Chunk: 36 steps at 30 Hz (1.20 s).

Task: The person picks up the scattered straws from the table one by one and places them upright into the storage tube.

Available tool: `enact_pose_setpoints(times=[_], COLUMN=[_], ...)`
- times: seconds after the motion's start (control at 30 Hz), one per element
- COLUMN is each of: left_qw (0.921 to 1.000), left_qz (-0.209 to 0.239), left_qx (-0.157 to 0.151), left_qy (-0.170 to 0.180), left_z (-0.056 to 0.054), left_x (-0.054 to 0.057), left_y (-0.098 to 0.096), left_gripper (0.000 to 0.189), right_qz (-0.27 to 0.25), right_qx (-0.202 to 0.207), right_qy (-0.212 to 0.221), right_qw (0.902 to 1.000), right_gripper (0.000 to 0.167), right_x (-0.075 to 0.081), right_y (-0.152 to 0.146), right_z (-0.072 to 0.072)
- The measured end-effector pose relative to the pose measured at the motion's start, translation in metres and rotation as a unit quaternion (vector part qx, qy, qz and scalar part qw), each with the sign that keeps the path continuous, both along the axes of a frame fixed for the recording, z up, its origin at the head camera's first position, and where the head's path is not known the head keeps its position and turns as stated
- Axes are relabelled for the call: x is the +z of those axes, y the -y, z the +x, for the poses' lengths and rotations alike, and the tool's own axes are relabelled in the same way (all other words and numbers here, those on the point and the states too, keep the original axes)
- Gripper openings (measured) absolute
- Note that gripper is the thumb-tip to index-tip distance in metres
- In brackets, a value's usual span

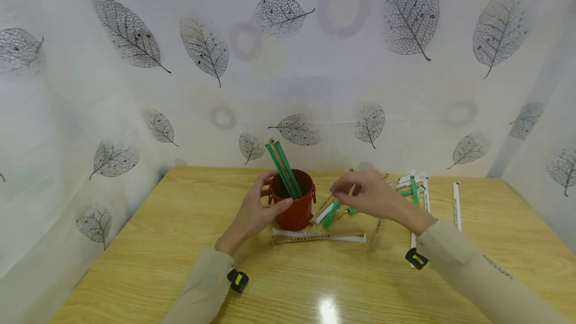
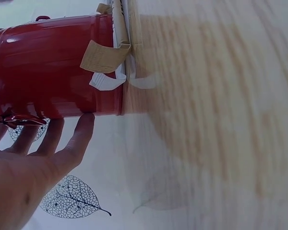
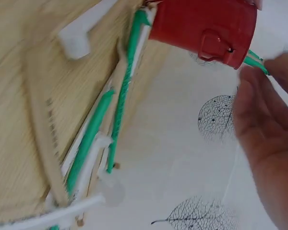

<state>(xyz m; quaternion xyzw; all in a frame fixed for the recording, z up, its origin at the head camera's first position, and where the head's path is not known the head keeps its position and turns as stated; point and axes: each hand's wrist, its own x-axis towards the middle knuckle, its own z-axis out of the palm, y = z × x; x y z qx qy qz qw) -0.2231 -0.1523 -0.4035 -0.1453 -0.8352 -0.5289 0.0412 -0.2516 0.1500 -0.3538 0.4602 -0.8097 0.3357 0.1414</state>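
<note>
The red bucket (image 1: 294,214) sits upright at the centre of the head view; its smooth, glossy wall looks stiff and probably light, perhaps a little slippery, so a thumb over the rim with fingers round the side should steady it. The left hand (image 1: 256,211) has such a hold, thumb at the front rim. The slim green and brown packets (image 1: 289,170) lean toward the upper left inside; they look light and paper-skinned, likely to crease, and best pinched mid-length. The right hand (image 1: 366,194) hovers just right of the bucket, fingers loosely bent, nothing visible between them. Below the bucket, white and brown packets (image 1: 319,238) lie crosswise; more loose packets (image 1: 332,213) scatter toward the right of the worktop (image 1: 180,214). Behind hangs a leaf-printed backdrop (image 1: 288,89).
</note>
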Motion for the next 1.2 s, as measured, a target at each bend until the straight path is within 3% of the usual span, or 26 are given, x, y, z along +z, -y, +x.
enact_pose_setpoints(times=[0.1, 0.23, 0.37, 0.5, 0.63, 0.83, 1.07, 1.2], left_qw=[1.0000, 1.0000, 0.9999, 0.9999, 0.9999, 0.9998, 0.9999, 0.9999], left_qz=[-0.002, 0.000, 0.007, 0.013, 0.014, 0.016, 0.011, 0.009], left_qx=[0.001, -0.001, -0.008, -0.009, -0.007, -0.004, -0.003, -0.005], left_qy=[0.003, 0.001, 0.001, 0.005, 0.007, 0.012, 0.010, 0.011], left_z=[0.000, -0.001, -0.001, 0.000, 0.000, 0.001, 0.001, 0.000], left_x=[0.001, 0.001, 0.001, 0.001, 0.002, 0.001, 0.001, 0.000], left_y=[0.000, 0.000, -0.001, -0.002, -0.002, -0.001, 0.001, 0.002], left_gripper=[0.069, 0.069, 0.068, 0.068, 0.068, 0.069, 0.070, 0.070], right_qz=[0.094, 0.182, 0.229, 0.250, 0.252, 0.235, 0.136, 0.083], right_qx=[0.024, 0.021, -0.010, -0.028, -0.039, -0.060, -0.043, -0.064], right_qy=[0.043, 0.096, 0.133, 0.117, 0.097, 0.100, 0.079, 0.094], right_qw=[0.9943, 0.9784, 0.9643, 0.9608, 0.9622, 0.9649, 0.9866, 0.9900], right_gripper=[0.012, 0.009, 0.010, 0.011, 0.013, 0.013, 0.016, 0.017], right_x=[-0.006, -0.016, -0.027, -0.036, -0.040, -0.039, -0.027, -0.018], right_y=[-0.013, -0.022, -0.026, -0.029, -0.032, -0.039, -0.059, -0.071], right_z=[0.007, 0.016, 0.023, 0.025, 0.026, 0.025, 0.023, 0.027])
